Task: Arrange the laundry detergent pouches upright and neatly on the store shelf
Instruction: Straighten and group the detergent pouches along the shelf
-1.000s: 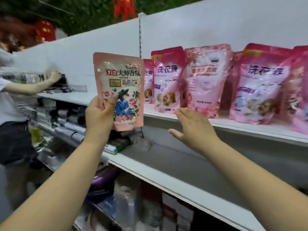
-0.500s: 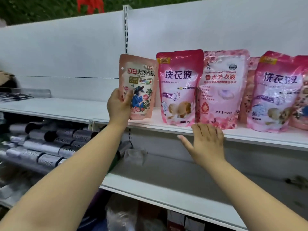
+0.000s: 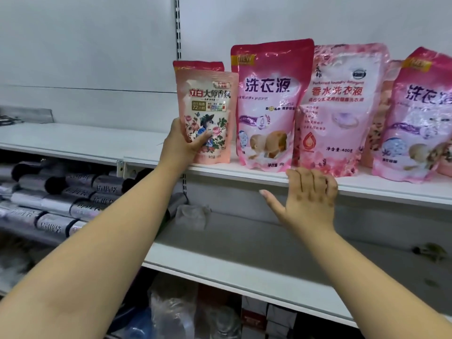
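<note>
A: In the head view, where is the pouch in the hand?

B: The left hand [image 3: 182, 145] holds the peach floral pouch [image 3: 208, 116] by its lower left side, the thumb curled over the front and the other fingers behind it. The pouch is upright, with its bottom at the front edge of the upper shelf [image 3: 244, 171]. I cannot tell if it already touches the shelf.

A: And what is beside it?

B: Just to its right stands the pink pouch with dogs [image 3: 269, 106], upright, and then the perfumed detergent pouch [image 3: 342, 108], touching that one. One more pink pouch [image 3: 420, 118] stands at the right border (cut by the frame). Behind the peach one, a red pouch top [image 3: 198, 65] shows.

A: The other hand?

B: The right hand [image 3: 309, 194] is open, fingers straight and close together, thumb spread out to the left. The fingertips [image 3: 315, 174] are at the shelf edge, below the two middle pouches, and hold nothing.

A: Below?

B: Dark rolls with labels [image 3: 73, 192] lie on the lower left shelf.
</note>
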